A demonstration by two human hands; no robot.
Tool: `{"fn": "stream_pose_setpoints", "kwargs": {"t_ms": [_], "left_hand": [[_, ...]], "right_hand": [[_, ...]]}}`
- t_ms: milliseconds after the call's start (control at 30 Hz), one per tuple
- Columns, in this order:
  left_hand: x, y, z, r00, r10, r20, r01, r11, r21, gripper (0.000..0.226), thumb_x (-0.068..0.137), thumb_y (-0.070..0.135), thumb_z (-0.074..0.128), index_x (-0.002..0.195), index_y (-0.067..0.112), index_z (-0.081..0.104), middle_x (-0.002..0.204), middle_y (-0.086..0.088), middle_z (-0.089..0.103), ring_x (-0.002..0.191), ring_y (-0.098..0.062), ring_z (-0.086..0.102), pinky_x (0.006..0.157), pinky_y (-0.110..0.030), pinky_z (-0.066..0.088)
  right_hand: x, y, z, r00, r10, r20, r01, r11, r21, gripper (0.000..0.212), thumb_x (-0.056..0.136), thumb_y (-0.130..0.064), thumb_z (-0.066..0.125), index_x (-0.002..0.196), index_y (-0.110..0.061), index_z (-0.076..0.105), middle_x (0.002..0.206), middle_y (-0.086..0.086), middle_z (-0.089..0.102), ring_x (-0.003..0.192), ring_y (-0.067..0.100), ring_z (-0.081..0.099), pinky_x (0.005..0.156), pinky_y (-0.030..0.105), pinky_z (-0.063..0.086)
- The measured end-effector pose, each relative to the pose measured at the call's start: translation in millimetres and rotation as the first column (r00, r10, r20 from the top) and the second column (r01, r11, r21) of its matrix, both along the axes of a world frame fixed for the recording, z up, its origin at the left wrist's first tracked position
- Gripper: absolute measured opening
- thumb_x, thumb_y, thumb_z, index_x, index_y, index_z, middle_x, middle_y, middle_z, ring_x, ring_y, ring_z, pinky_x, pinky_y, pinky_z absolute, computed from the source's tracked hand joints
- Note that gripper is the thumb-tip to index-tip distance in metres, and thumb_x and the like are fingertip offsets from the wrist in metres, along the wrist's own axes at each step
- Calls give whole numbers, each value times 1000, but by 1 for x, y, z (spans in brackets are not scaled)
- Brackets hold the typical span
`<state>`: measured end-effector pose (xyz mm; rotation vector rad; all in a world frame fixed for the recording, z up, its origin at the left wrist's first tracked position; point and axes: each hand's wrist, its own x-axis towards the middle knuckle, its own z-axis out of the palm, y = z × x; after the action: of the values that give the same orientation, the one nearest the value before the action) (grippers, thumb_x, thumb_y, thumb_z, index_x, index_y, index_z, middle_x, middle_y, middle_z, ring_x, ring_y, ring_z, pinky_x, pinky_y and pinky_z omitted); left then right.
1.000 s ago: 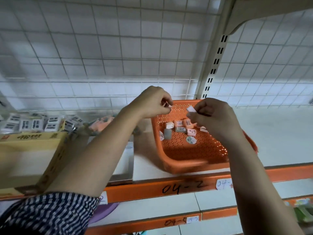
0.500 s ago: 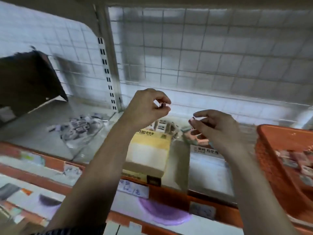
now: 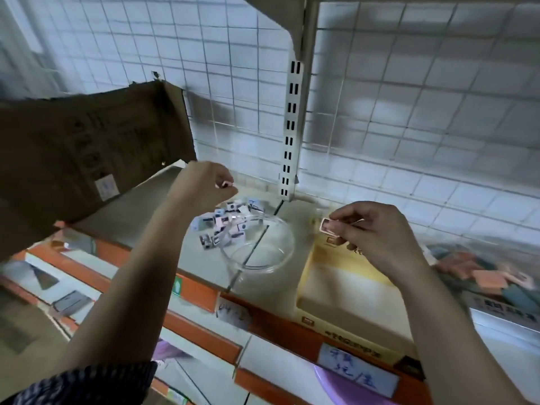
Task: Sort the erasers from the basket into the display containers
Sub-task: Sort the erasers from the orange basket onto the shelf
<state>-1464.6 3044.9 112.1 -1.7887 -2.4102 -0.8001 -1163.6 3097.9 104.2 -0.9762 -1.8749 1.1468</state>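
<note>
The left hand [image 3: 204, 190] is pinching a tiny eraser [image 3: 226, 184] at its fingertips beside the clear bowl [image 3: 257, 268], while the right hand [image 3: 377, 229] is pinching a pink eraser [image 3: 327, 225] over the yellow box [image 3: 336, 287].

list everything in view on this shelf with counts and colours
cardboard box: one, brown, left
loose erasers: a pile, uncounted, white and pink, at the bowl's left rim
clear bowl: one, transparent, mid shelf
yellow box: one, right of bowl
pink erasers: several, blurred, far right
shelf label: one, pale blue, front edge
left hand: pinches a small eraser over the pile
right hand: pinches a pink eraser over the yellow box
</note>
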Motion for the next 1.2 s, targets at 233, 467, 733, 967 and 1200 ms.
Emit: {"fn": "stream_pose_setpoints", "kwargs": {"t_ms": [233, 467, 733, 967, 1200], "left_hand": [[-41, 0, -46, 1000, -4, 23, 7, 994, -108, 18, 82, 42, 72, 93, 28, 73, 91, 6, 74, 78, -11, 66, 71, -28, 55], [-52, -19, -71, 994, 56, 91, -60, 997, 44, 38, 84, 58, 49, 90, 28, 72, 88, 8, 71, 78, -16, 65, 66, -31, 51], [-49, -44, -102, 944, 296, 147, -330, 878, 346, 23, 95, 23, 51, 93, 11, 70, 96, -8, 68, 83, -30, 60, 63, -29, 38], [-45, -48, -102, 952, 293, 87, -305, 896, 324, 20, 98, 18, 50, 94, 9, 67, 95, -11, 67, 76, -24, 56, 62, -28, 33], [-35, -43, -84, 965, 207, 159, -253, 893, 373, 31, 93, 30, 43, 103, 15, 68, 100, -3, 69, 86, -26, 62, 72, -38, 49]], "right_hand": [[-58, 19, 13, 996, 58, 74, -62, 997, 53, 10, 78, -13, 79, 83, -12, 71, 77, 5, 72, 61, 14, 68, 51, 20, 47], [-127, 45, 14, 922, 221, 319, -275, 952, 135, 5, 82, -11, 76, 82, -13, 71, 73, 4, 73, 63, 12, 69, 53, 15, 46], [-189, 60, -12, 837, 314, 448, -365, 931, 29, 5, 83, -5, 74, 84, -8, 70, 74, 10, 72, 63, 16, 71, 64, 32, 59], [-199, 53, -17, 848, 350, 398, -369, 929, -29, 7, 84, -3, 72, 85, -9, 70, 75, 11, 72, 73, 25, 72, 59, 28, 56], [-143, 41, 11, 940, 224, 255, -235, 972, 9, 4, 87, -8, 68, 89, -11, 70, 87, 12, 72, 74, 21, 71, 61, 26, 53]]}}
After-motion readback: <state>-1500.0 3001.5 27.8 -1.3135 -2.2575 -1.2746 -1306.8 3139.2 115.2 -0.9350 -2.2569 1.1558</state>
